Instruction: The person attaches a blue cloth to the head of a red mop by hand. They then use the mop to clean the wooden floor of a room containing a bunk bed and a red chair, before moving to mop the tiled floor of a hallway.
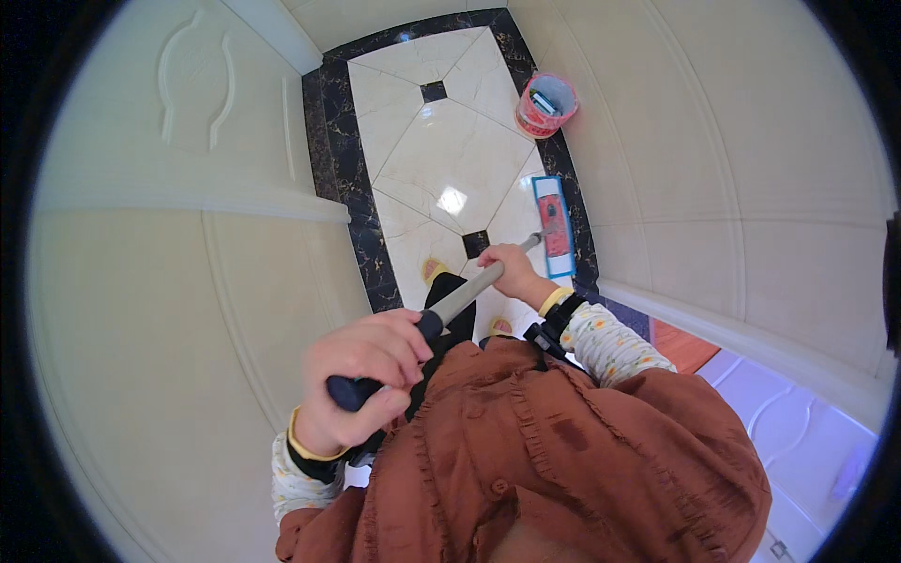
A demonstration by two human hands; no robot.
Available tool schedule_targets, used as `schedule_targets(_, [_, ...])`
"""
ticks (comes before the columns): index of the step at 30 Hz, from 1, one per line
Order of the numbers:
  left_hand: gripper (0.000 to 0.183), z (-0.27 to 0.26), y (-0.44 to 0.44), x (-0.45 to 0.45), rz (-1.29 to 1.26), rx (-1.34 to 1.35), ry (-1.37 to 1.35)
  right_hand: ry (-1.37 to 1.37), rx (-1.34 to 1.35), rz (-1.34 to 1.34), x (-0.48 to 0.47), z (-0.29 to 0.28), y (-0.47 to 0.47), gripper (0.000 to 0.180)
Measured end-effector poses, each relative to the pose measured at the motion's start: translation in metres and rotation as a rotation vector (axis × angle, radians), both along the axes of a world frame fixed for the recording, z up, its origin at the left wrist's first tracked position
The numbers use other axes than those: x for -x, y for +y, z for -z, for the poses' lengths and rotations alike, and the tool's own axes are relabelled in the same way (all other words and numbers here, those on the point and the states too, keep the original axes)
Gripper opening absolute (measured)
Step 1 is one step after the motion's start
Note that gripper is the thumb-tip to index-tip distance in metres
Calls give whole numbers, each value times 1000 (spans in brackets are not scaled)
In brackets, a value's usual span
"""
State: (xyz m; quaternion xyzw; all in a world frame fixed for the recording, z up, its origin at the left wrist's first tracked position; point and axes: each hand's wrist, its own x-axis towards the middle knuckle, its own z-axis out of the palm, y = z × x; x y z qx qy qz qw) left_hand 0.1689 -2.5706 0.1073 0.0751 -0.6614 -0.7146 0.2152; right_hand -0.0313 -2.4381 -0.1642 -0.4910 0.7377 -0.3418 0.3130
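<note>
My left hand (366,376) is closed around the dark grip at the upper end of a flat mop's handle (468,292). Lower down the same grey pole, my right hand (514,271) wraps around it. The mop's rectangular head (555,225), pink in the middle with white ends and a blue edge, lies on the tiled floor along the dark border at the right. Beyond the head, near the right wall, stands a pink bucket (547,105) with a green and white item inside.
White floor tiles (450,155) with small black insets are framed by a black marbled border (352,148). A white panelled door (232,119) is at the left, and a tiled wall (669,141) rises at the right. My feet in yellow slippers (434,269) stand close below the pole.
</note>
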Motion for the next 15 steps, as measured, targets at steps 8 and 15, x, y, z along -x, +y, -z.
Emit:
schedule_targets(8, [17, -48, -124, 30, 101, 173, 15, 21, 189, -8, 4, -32, -156, 19])
schedule_targets(15, [19, -23, -171, 98, 236, 516, -266, 203, 125, 99, 102, 8, -228, 17])
